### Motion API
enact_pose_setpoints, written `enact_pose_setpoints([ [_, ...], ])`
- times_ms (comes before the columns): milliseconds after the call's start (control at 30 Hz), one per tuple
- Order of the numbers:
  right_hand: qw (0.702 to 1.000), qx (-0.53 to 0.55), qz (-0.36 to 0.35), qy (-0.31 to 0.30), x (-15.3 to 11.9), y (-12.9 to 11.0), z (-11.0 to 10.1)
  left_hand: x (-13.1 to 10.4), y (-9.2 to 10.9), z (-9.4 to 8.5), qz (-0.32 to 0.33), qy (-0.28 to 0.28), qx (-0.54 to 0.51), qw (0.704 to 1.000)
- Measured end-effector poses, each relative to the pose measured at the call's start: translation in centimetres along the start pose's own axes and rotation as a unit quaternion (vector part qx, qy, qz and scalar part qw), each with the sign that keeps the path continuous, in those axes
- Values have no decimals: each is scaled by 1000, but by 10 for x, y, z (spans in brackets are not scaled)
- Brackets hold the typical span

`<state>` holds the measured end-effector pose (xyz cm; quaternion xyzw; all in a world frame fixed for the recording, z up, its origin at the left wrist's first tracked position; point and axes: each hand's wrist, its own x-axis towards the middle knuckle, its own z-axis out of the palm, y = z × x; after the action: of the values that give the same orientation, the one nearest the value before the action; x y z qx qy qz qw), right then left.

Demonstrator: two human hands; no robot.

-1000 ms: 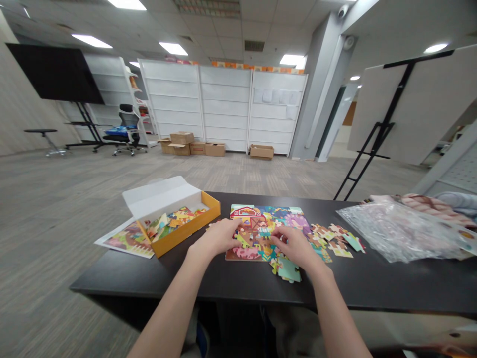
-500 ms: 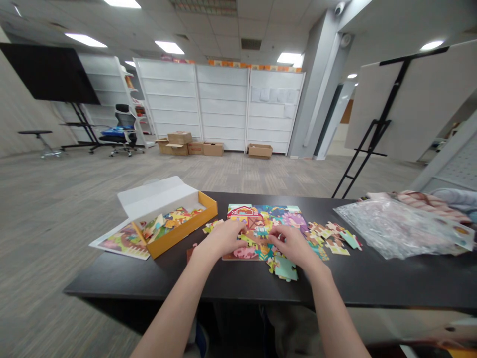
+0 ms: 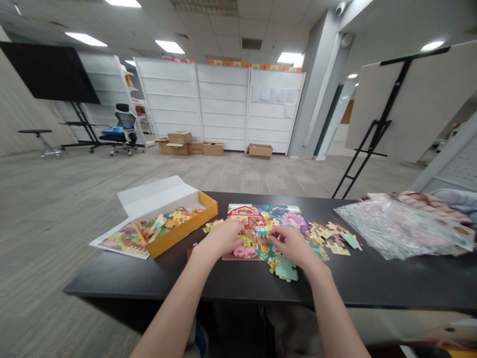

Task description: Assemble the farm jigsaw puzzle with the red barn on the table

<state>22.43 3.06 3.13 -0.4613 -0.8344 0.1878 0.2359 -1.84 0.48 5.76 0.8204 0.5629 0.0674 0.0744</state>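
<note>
The person's left hand (image 3: 224, 237) lay over the left part of the puzzle (image 3: 262, 229) and the right hand (image 3: 289, 243) over the right part, fingers curled on both; whether either pinched a piece could not be told. The puzzle lay flat on the black table (image 3: 164, 278) between a yellow box (image 3: 183, 232) and loose pieces (image 3: 331, 237).

Ceiling panels (image 3: 170, 47) glow white, shadow fills beneath the table (image 3: 141, 276), and edges look stretched, soft.

Left grip (image 3: 221, 238) slightly farther left
</note>
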Motion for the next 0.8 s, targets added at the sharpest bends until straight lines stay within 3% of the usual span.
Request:
enact_pose_setpoints([
  [233,1000,6,5,-11,1,-3,0,-2,8,-5,2,-19,13,1000],
  [567,1000,-3,1,-10,1,-5,0,-1,11,-3,21,-2,14,1000],
  [700,999,-8,-29,-12,2,-11,4,1,11,-1,26,6,6,1000],
  [800,997,12,-59,-48,2,-18,10,1,11,1,25,12,3,1000],
])
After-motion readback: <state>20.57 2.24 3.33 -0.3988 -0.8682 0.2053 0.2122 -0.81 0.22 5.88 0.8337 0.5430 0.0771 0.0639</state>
